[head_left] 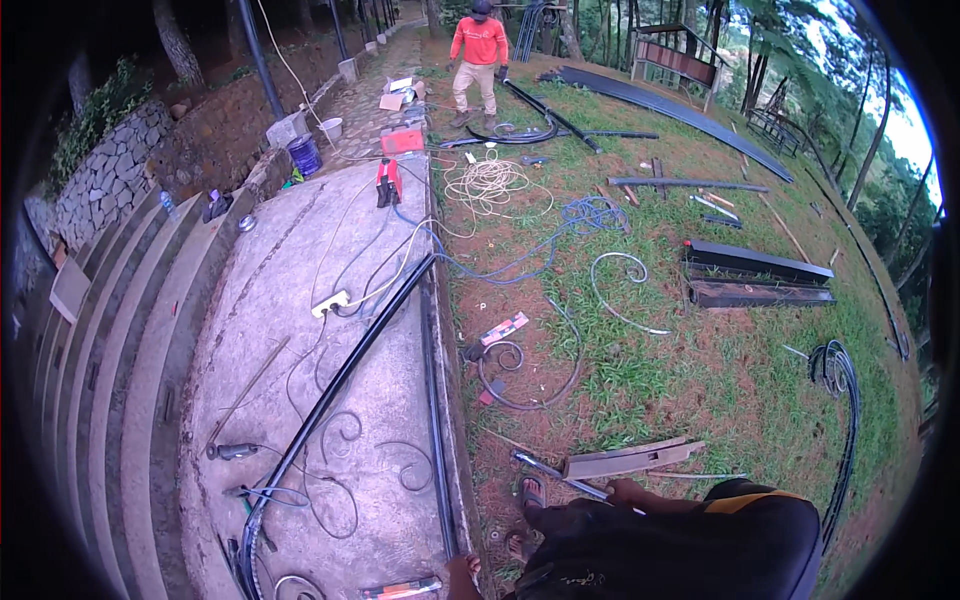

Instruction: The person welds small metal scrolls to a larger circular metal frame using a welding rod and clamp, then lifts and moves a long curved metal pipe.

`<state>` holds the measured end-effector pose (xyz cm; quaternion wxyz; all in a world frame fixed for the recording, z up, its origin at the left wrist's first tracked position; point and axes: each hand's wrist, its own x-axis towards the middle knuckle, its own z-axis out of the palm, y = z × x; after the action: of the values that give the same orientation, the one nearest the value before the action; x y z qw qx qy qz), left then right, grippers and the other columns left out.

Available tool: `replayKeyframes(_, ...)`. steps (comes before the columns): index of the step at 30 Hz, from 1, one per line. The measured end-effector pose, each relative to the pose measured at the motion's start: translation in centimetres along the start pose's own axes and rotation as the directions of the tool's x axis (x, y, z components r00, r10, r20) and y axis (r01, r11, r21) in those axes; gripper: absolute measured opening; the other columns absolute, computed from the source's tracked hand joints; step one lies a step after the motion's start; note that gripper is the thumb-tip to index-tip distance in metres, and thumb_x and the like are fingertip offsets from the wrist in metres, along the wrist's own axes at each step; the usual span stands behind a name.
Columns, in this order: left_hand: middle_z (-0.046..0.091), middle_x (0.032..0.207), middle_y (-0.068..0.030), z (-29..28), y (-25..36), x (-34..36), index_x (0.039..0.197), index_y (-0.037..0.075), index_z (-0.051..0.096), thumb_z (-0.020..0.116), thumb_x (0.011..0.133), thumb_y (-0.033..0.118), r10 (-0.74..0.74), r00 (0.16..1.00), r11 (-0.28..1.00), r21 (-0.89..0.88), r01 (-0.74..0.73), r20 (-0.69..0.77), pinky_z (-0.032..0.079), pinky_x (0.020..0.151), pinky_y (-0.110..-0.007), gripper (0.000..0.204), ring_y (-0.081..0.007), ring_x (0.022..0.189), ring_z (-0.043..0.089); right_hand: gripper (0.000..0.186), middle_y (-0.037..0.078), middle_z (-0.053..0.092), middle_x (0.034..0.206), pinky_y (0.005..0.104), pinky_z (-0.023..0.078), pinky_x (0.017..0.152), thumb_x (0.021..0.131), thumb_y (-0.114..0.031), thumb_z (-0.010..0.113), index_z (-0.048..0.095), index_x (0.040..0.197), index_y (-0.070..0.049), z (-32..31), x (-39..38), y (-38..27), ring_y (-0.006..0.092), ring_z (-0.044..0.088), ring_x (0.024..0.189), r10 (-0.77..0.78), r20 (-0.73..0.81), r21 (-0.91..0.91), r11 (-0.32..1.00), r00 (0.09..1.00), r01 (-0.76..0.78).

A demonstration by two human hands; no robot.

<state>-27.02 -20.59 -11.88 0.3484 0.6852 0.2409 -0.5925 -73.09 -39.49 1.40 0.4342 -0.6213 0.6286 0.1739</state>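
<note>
At the lower edge, my left hand [464,566] is closed at the near end of a long black metal tube [437,430], which lies along the edge of the concrete. My right hand [624,492] has its fingers curled at a shorter shiny dark tube [550,468] beside my sandalled foot; part of its grip is hidden. A brown metal channel [620,460] lies just beyond that hand. Another long black tube [345,370] slants across the concrete, curving at its near end. Scroll-shaped metal rods [405,465] lie between the tubes.
An angle grinder [235,451], a white power strip [330,304] and a red welding machine [389,183] stand on the concrete with cables. Steps [130,400] drop away leftward. On the grass lie coiled cable [490,185] and black beams [760,262]. A person in a red shirt [478,50] stands far off.
</note>
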Motion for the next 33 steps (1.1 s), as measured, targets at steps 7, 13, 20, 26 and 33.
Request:
replayKeyframes(7,0.065,0.073,-0.0108,-8.5,-0.4,-1.9,0.094,0.007,0.061,0.045,0.096,0.017,0.310,0.948,0.943,-0.105,-0.316,-0.071,0.039,0.035,-0.034,0.020,-0.0221,0.048,0.060,0.043,0.017,0.068,0.114,0.0460,0.050,0.095,0.077,-0.035,0.067,0.069,0.117,-0.019,4.1,0.0,-7.0,0.0346,0.063,0.111,-0.250,0.053,-0.274,0.927,0.967,0.255)
replayKeyframes(13,0.067,0.073,-0.0110,-12.0,-5.7,-4.9,0.090,0.000,0.064,0.054,0.090,0.013,0.407,0.846,0.857,-0.178,-0.484,-0.344,0.040,0.039,-0.031,0.016,-0.0163,0.048,0.057,0.040,0.012,0.072,0.096,0.0415,0.055,0.080,0.081,-0.033,0.073,0.066,0.117,-0.017,9.1,-3.5,-12.9,0.0307,0.070,0.088,-0.546,0.037,-0.300,0.793,0.837,0.531)
replayKeyframes(20,0.070,0.071,-0.0131,-13.7,-16.5,-8.1,0.098,-0.001,0.072,0.058,0.079,0.006,0.237,0.825,0.908,-0.186,-0.376,-0.513,0.052,0.047,-0.030,0.024,-0.0204,0.057,0.069,0.036,0.012,0.073,0.093,0.0391,0.055,0.080,0.082,-0.023,0.075,0.067,0.115,-0.011,8.6,-3.3,-12.4,0.0268,0.072,0.085,-0.508,0.149,-0.167,0.833,0.849,0.527)
replayKeyframes(26,0.070,0.074,-0.0135,-12.7,-25.5,-10.1,0.103,-0.001,0.070,0.060,0.083,0.008,-0.056,0.862,0.885,-0.425,-0.191,-0.503,0.052,0.046,-0.032,0.024,-0.0213,0.057,0.069,0.028,0.012,0.072,0.085,0.0361,0.055,0.073,0.081,-0.017,0.075,0.068,0.107,-0.009,6.8,-1.7,-10.9,0.0241,0.071,0.076,-0.407,0.284,-0.417,0.763,0.868,0.494)
replayKeyframes(33,0.071,0.077,-0.0126,-11.8,-29.4,-12.9,0.104,-0.001,0.069,0.059,0.084,0.013,0.009,0.824,0.844,-0.438,-0.310,-0.566,0.053,0.051,-0.030,0.026,-0.0205,0.062,0.071,0.031,0.016,0.072,0.091,0.0416,0.054,0.079,0.081,-0.020,0.072,0.067,0.110,-0.012,8.2,0.6,-13.1,0.0311,0.071,0.087,-0.281,0.372,-0.357,0.836,0.885,0.416)
